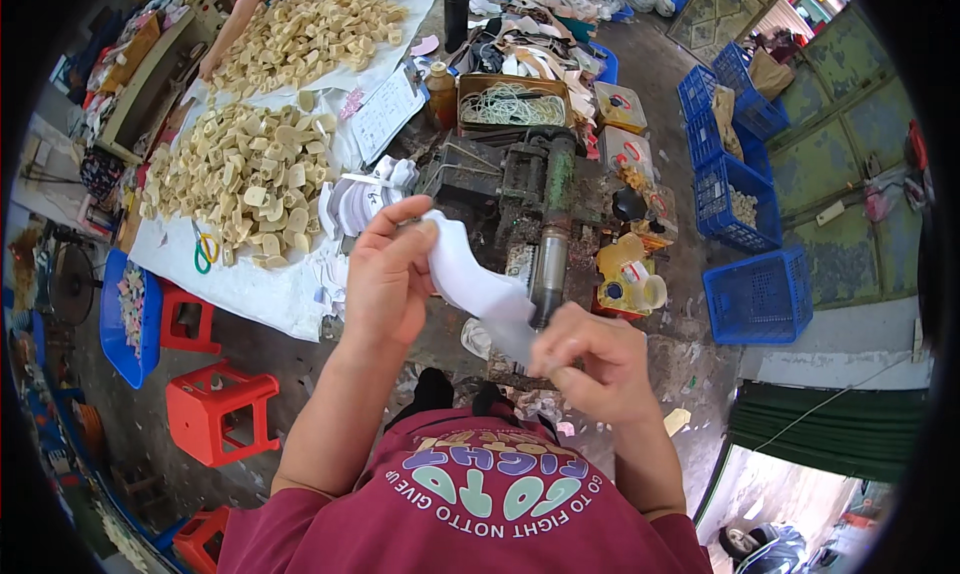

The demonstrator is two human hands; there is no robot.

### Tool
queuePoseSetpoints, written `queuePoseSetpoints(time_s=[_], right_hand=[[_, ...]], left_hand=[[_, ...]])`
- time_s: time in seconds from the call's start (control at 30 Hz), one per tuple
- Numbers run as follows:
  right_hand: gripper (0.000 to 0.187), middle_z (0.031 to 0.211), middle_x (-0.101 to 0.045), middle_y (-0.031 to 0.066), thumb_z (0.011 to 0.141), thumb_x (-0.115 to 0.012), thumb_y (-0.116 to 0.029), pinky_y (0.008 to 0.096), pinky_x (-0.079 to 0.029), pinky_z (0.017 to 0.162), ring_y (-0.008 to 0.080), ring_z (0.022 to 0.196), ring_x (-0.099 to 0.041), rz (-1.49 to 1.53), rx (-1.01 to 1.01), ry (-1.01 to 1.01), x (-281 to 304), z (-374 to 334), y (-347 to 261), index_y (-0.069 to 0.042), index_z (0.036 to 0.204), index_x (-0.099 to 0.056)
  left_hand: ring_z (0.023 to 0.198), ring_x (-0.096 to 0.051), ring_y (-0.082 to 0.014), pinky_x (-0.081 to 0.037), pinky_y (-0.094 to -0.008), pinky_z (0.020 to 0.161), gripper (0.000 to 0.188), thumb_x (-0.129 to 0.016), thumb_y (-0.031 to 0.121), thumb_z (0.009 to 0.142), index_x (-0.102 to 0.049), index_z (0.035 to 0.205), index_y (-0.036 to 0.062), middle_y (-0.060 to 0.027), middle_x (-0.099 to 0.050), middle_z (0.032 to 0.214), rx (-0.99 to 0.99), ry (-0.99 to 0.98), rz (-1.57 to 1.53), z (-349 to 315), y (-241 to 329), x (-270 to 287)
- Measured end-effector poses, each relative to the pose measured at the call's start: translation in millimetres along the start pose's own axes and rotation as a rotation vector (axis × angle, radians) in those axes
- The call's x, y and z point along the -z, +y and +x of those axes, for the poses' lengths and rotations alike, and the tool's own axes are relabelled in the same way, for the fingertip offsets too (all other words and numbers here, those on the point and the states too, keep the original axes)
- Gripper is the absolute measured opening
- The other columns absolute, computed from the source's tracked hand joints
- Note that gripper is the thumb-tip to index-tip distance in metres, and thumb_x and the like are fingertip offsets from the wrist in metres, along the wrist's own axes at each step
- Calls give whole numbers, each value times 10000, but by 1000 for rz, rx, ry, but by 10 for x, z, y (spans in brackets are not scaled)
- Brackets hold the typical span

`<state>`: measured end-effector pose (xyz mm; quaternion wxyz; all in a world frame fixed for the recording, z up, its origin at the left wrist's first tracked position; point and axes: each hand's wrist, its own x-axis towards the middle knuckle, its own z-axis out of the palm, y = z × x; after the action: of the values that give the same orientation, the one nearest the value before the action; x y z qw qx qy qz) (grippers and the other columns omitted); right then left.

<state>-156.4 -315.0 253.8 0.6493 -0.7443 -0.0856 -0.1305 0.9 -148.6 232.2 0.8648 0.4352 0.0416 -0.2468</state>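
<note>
Between my two hands is a white, wavy-edged cut piece (470, 274), thin and sheet-like, in front of a greasy bench machine (555, 194). My left hand (388, 279) pinches its upper end between thumb and fingers. At the lower end, which is smeared by motion, my right hand (597, 362) is closed with curled fingers on the piece. Just beyond my left hand lie stacks of similar white pieces (365, 199) on the table's edge. A shiny metal cylinder (550, 259) of the machine stands near my right hand.
Heaps of beige moulded pieces (240, 174) cover the white-sheeted table at left, with green-and-yellow scissors (205, 251). Another person's arm (232, 32) reaches in there. Red stools (222, 411) and a blue basin (130, 319) stand left. Blue crates (757, 296) stand right; a string-filled box (512, 104) is behind.
</note>
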Motion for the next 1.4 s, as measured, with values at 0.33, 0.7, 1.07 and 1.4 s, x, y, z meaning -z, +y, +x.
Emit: queuePoseSetpoints(time_s=[0.33, 0.7, 1.07, 1.4], right_hand=[[408, 1138, -631, 187, 780, -667, -143, 438, -451, 905, 305, 1048, -603, -411, -1486, 141, 350, -3705, 536, -37, 1169, -607], [901, 1448, -340, 245, 718, -802, -263, 431, -224, 1127, 358, 1387, -275, -513, -110, 482, -38, -583, -7, 33, 1415, -312], [382, 1000, -631, 42, 880, -629, -72, 270, -466, 841, 93, 959, -572, 302, -124, 415, 202, 52, 57, -12, 1247, -540], [720, 948, -654, 16, 707, -835, -135, 252, -482, 777, 83, 813, -586, 133, -295, -81, 287, 106, 158, -43, 1339, -504]], left_hand=[[926, -666, -204, -588, -392, 755, 326, -510, 45, 936, -491, 1262, 30, -105, -623, 1102, -71, -75, -7, 301, 223, 168], [997, -635, -198, -540, -365, 864, 322, -493, 98, 965, -459, 1281, 51, -93, -626, 1118, 445, -302, -234, -242, -514, -652], [820, -627, -138, -502, -261, 745, 150, -593, 59, 898, -618, 1040, 19, -69, -651, 957, -58, -187, 359, -406, -433, -289], [752, -622, -89, -516, -239, 709, 157, -667, 108, 885, -674, 921, -45, -56, -678, 835, 170, -384, 263, -491, -414, -549]])
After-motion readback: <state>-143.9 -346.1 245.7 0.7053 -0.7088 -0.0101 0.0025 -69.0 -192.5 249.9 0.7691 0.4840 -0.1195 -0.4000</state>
